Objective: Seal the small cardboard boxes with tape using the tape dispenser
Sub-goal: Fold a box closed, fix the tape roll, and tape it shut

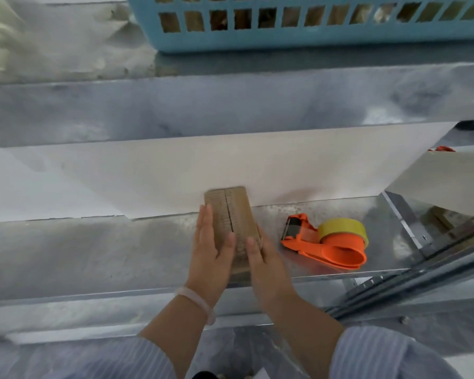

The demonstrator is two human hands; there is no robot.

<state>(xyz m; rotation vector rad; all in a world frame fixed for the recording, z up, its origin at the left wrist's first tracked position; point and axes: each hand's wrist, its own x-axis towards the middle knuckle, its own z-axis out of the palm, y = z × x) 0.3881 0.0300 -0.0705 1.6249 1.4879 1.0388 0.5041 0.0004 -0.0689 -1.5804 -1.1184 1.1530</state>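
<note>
Flat-fingered left hand (210,254) and right hand (267,259) press the cardboard box (228,206) on a shiny metal bench (93,250).

We see a small brown cardboard box (230,212), flaps closed, centre seam up; just right of it lies an orange tape dispenser (329,246) with a yellowish roll

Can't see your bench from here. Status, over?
Left hand, right hand flat against small cardboard box, holding flaps closed. Seam bare, no tape yet. Tape dispenser lies untouched right of box. Nothing in the way.
</note>
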